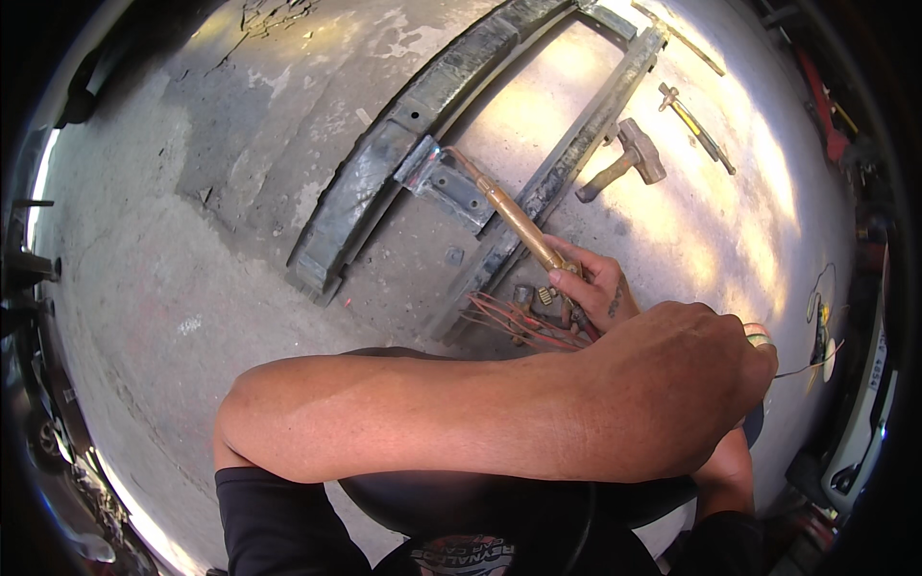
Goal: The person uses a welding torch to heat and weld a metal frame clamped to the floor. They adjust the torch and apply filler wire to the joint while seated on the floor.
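My right hand (597, 285) is wrapped round the handle of a brass gas torch (519, 223). The torch's bent copper tip reaches the top of a flat steel bracket (451, 200), where the bracket meets a curved dark metal beam (360, 192). No flame can be made out. Across my lap lies my left forearm, and my left hand (706, 370) is closed in a fist at the right, over my right arm. A thin wire (807, 369) sticks out from its far side. Most of that hand's fingers are hidden behind its back.
A straight metal bar (567, 158) runs beside the curved beam. Right of it lie a short-handled sledgehammer (639, 154) and a smaller hammer with a yellow-black handle (696, 128). Thin reddish wires (509, 317) bunch below the torch. Dark vehicle parts line both sides.
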Demonstrator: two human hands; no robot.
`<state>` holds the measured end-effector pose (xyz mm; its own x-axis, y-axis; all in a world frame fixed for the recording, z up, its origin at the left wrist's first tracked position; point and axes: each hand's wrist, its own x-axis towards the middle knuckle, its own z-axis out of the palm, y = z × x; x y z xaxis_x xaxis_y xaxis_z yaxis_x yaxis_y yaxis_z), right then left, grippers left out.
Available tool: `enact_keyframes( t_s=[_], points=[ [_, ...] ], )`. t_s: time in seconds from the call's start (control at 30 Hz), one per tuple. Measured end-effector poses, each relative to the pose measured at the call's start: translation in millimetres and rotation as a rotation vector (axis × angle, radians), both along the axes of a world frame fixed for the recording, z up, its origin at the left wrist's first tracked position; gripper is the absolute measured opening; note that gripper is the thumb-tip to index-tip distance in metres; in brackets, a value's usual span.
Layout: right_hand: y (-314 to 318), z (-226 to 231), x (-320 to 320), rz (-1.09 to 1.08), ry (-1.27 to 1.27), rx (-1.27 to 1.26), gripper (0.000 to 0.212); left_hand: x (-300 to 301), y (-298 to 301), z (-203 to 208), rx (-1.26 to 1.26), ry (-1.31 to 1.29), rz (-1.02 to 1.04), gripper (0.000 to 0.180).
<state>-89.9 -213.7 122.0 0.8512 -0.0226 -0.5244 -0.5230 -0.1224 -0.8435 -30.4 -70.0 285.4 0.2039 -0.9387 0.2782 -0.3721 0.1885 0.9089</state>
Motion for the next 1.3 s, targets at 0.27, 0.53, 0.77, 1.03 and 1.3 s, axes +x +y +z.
enact_keyframes(
  t_s=[0.27, 0.53, 0.77, 1.03, 1.3],
  points=[
    [-1.6, -4.3, -0.5, -0.001, -0.012, 0.004, 0.053, 0.2, 0.4, -0.8, -0.013, -0.014, 0.003, 0.020],
    [-2.1, -2.5, 0.9, 0.015, -0.009, 0.005, 0.054, 1.8, 0.8, -1.7, 0.003, -0.010, -0.012, 0.020],
    [-4.3, -6.6, -0.1, 0.004, -0.016, 0.002, 0.054, -3.6, -1.5, -6.5, -0.049, 0.011, 0.038, 0.020],
    [-2.0, 0.0, 1.3, 0.023, -0.004, -0.019, 0.055, -2.9, -2.3, -6.5, -0.006, -0.020, 0.020, 0.020],
    [-3.3, 0.8, 0.3, 0.009, -0.005, 0.005, 0.054, -5.3, -3.4, -6.8, -0.032, -0.012, 0.049, 0.020]
  ],
)
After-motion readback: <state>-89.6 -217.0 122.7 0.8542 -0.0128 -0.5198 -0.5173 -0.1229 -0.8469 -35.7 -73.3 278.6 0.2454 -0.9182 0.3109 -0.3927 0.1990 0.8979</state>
